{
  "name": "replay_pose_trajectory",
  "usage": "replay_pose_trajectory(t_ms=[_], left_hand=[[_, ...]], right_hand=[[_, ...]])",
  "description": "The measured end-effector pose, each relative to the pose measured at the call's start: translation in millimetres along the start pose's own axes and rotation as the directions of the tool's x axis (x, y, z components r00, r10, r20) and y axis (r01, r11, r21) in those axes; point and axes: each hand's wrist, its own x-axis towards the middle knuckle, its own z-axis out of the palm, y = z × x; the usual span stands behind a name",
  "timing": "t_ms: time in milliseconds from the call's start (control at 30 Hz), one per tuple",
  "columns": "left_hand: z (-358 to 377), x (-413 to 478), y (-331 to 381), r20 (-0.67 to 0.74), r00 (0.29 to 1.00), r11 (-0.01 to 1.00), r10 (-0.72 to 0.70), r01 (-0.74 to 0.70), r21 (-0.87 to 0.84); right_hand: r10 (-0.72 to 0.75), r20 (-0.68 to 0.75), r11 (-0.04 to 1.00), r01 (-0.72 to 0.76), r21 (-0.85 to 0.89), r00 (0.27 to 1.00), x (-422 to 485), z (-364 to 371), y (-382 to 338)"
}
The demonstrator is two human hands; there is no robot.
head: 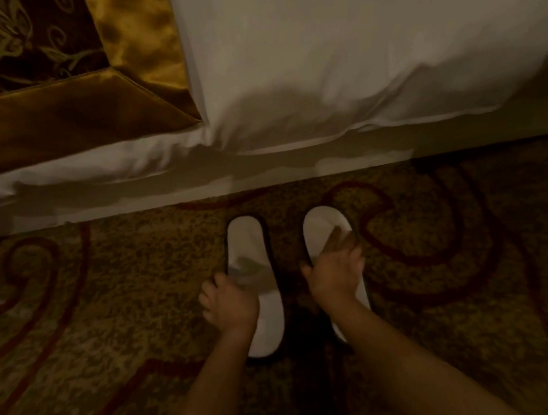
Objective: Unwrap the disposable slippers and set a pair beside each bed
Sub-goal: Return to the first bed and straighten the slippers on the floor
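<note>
White disposable slippers lie side by side on the patterned carpet (106,314), toes pointing toward the bed (351,60) and just short of its white skirt. The left slipper (269,321) and the right slipper (324,232) are near each other with a dark strip of carpet between them, roughly parallel, each edged with a thin dark rim. The left hand (229,302) rests over the middle of the left slipper, its fingers (207,294) curled down along the slipper's outer edge and its strap; the blur there makes it hard to say whether they pinch the material or only press on it, so I cannot tell if the grip is closed. The right hand (338,275) lies flatter on the right slipper, palm down, its fingers (346,243) spread forward and released across the upper band rather than wrapped around anything. Both bare forearms reach in from the bottom of the view. Above, the bed carries a white duvet that sags over its edge, and at the upper left a golden-brown bed runner (48,124) with a dark floral panel covers the sheet. The carpet is mottled tan with dark red scrolling lines. Lighting is dim and warm, and the hands are slightly smeared.
</note>
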Motion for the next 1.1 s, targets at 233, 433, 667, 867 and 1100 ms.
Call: replay_pose_trajectory(t_ms=[233, 433, 667, 867, 1100], left_hand=[[4, -9, 28, 0.032, 0.96, 0.956, 0.278, -0.273, -0.109], [11, -6, 40, 0.152, 0.795, 0.809, 0.588, -0.572, -0.138], [23, 9, 49, 0.253, 0.803, 0.842, 0.54, -0.521, -0.143], [26, 22, 43, 0.382, 0.79, 0.868, 0.479, -0.49, -0.075], [15, 19, 57, 0.375, 0.876, 0.86, 0.303, -0.082, -0.504]], right_hand=[[0.036, 0.166, 0.998, -0.027, -0.055, 0.986, 5, 7, 36], [-0.111, 0.224, 0.986, 0.136, -0.1, 0.968, 1, -3, 41], [-0.531, 0.177, 0.802, 0.559, -0.213, 0.829, -21, 2, 65], [-0.536, 0.268, 0.74, 0.598, -0.307, 0.8, -18, -4, 100], [-0.364, -0.122, 0.931, 0.362, -0.038, 0.923, -7, -28, 93]])
